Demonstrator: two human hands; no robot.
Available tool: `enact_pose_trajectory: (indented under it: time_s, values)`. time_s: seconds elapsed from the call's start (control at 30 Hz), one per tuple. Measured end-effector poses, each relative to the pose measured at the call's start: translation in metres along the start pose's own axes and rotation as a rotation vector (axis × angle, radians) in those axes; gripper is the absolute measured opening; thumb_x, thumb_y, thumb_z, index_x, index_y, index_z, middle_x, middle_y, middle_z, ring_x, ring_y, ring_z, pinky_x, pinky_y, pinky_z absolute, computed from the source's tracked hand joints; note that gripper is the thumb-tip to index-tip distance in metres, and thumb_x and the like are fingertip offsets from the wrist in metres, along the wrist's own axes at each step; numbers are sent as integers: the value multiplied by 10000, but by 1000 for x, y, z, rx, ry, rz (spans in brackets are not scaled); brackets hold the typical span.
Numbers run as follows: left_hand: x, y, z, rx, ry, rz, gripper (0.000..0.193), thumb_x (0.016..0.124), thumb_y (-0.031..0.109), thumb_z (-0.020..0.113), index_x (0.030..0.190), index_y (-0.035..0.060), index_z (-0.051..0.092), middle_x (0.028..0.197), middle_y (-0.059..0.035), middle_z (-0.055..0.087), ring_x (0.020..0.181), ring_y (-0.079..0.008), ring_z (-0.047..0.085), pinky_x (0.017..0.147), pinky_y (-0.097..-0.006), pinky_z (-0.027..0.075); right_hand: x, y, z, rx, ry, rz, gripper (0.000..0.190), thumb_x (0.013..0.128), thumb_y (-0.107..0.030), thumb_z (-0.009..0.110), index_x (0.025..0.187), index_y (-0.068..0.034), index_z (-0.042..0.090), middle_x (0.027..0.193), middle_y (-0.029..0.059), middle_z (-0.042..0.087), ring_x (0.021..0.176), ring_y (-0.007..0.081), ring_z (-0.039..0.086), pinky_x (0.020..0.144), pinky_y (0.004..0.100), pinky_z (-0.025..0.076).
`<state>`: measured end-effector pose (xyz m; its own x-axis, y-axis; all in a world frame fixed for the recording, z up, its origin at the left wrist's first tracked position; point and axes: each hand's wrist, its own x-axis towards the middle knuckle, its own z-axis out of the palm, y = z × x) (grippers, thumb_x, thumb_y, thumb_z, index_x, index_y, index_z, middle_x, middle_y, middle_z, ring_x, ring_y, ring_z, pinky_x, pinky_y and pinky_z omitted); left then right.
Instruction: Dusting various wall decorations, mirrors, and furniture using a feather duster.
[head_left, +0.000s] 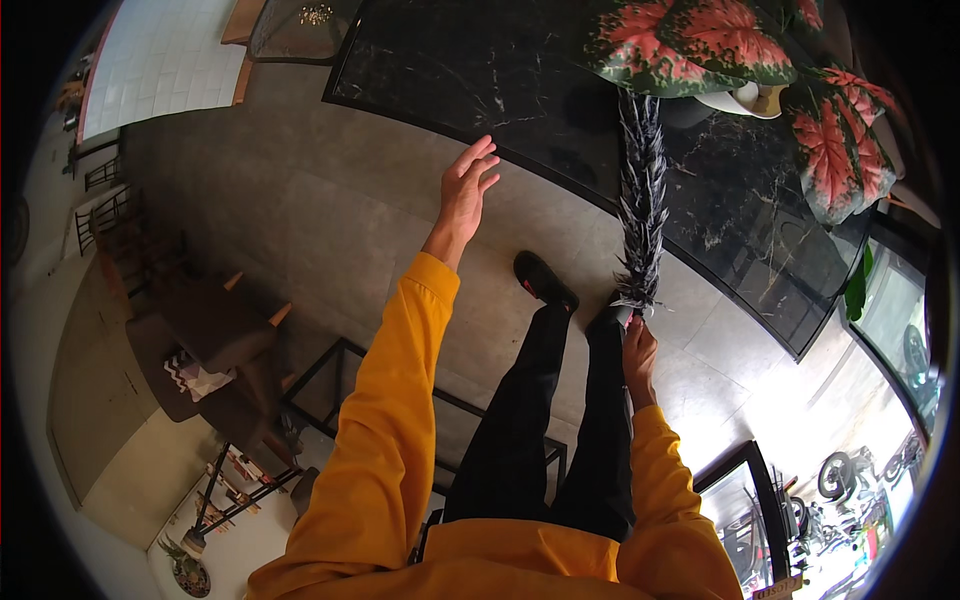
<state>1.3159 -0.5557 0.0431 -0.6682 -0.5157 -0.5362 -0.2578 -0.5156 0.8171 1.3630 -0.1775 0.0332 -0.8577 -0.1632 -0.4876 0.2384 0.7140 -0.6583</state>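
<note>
My right hand (640, 358) is closed around the handle end of a long feather duster (643, 202) with black and grey feathers. The duster reaches over the edge of a black marble-patterned tabletop (450, 67), and its far end is hidden under the red and green leaves (682, 45) of a potted plant. My left hand (463, 191) is held out over the grey floor near the table's edge, fingers apart, holding nothing.
A white pot (750, 101) stands under the leaves. Brown upholstered chairs (217, 330) and a black metal frame (337, 382) are at the left. A framed glass door (757, 510) lies at the lower right, with motorcycles (836, 476) beyond.
</note>
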Motion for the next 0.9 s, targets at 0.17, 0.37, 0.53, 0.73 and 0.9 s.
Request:
enact_pose_trajectory:
  time_s: [0.17, 0.37, 0.53, 0.73, 0.9]
  values:
    - [-4, 2, -8, -82, 31, -36, 396, 907, 258, 598, 1229, 33, 549, 1220, -103, 569, 1081, -186, 546, 970, -351, 405, -6, 7, 20, 11, -17, 13, 445, 975, -300, 429, 716, 47, 533, 595, 212, 496, 511, 301, 487, 509, 403, 378]
    - [-28, 3, -32, 201, 348, 223, 276, 884, 289, 644, 947, 21, 618, 990, -94, 635, 961, -174, 590, 868, -313, 458, -9, -14, 44, -98, -455, -379, 270, 903, -211, 577, 741, 3, 557, 583, 238, 538, 586, 423, 575, 484, 457, 425]
    - [-40, 7, -49, 470, 464, 552, 208, 916, 192, 588, 1045, 31, 565, 1042, -77, 584, 974, -183, 566, 858, -325, 452, 20, -17, 34, -319, -441, -540, 266, 930, -212, 527, 748, -22, 566, 702, 220, 596, 596, 408, 584, 506, 457, 437]
    - [-35, -5, -44, 832, 275, 599, 252, 910, 84, 505, 1157, 44, 535, 1209, -126, 533, 1116, -277, 519, 970, -370, 414, 59, -30, 37, -78, 50, -64, 340, 966, -229, 434, 768, 10, 575, 673, 232, 575, 647, 412, 586, 529, 424, 435]
    - [-19, -52, -69, 1017, 150, 626, 342, 895, 65, 500, 1233, 14, 497, 1274, -178, 503, 1190, -352, 471, 1018, -393, 379, 58, -67, 94, -192, -137, -351, 339, 950, -269, 459, 816, 8, 601, 668, 262, 556, 712, 415, 610, 603, 463, 477]
